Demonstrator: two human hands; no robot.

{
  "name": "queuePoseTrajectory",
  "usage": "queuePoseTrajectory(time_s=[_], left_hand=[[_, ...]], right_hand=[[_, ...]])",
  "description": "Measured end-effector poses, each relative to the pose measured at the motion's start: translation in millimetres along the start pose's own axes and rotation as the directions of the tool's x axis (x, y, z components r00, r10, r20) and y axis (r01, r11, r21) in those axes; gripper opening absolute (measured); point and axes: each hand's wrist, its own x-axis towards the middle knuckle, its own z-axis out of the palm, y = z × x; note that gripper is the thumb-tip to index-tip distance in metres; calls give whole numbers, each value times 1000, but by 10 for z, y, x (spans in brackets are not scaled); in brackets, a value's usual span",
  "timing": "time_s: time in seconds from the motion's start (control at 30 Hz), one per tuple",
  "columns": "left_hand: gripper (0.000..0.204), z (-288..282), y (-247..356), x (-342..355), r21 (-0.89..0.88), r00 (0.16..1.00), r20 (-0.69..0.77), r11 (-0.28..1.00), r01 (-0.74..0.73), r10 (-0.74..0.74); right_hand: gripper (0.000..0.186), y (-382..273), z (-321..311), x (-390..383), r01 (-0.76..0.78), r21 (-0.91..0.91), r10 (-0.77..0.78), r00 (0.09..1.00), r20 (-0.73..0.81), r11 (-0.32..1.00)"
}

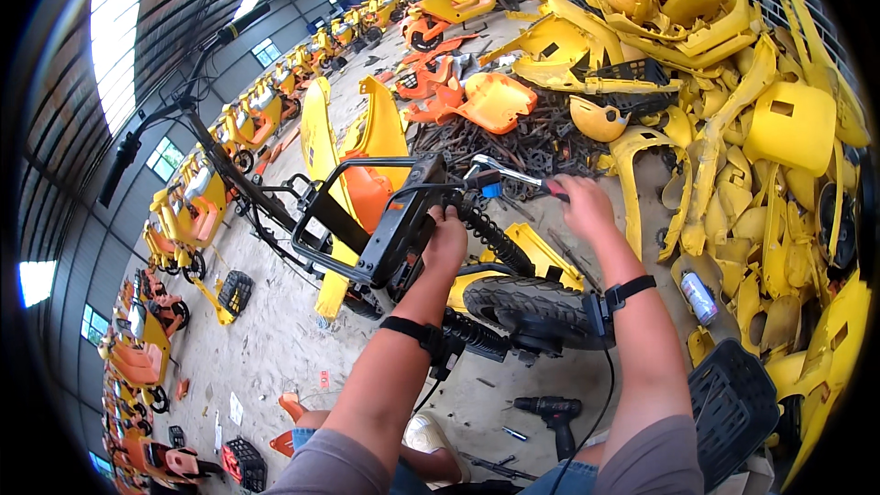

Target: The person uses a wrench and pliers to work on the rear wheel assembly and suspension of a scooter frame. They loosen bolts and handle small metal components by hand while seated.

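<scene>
A stripped black scooter frame point(385, 229) stands in front of me with its rear wheel point(532, 307) toward me. My right hand point(587, 206) is closed round the red-and-black handle of a chrome ratchet wrench point(509, 171). The wrench's head reaches the rear end of the frame, just above a blue piece point(492, 191). My left hand point(446, 240) is against the side of the frame, next to the coil shock absorber point(495, 238). Its fingers are curled, and what they pinch, if anything, is hidden.
A cordless drill point(555, 412) lies on the floor near my feet. Yellow body panels point(788, 128) are heaped at the right, beside a spray can point(698, 298) and a black crate point(733, 403). Dark metal parts point(513, 147) lie behind the frame. Yellow scooters point(192, 211) line the left.
</scene>
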Motion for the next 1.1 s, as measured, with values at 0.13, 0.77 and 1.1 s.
queuePoseTrajectory(time_s=[0.13, 0.77, 1.1], left_hand=[[43, -152, 199, -93, 41, 987, 148, 997, 59, -65], [48, -9, 51, -20, -39, 999, 39, 999, 26, -25], [39, 356, -518, 393, -335, 993, 90, 937, 96, -69]], right_hand=[[43, 98, 265, -124, -98, 139, 89, 994, 68, 985], [29, -305, -568, 207, 4, -151, 3, 999, 47, 989], [25, -502, -606, 326, 117, -223, -144, 984, -108, 968]])
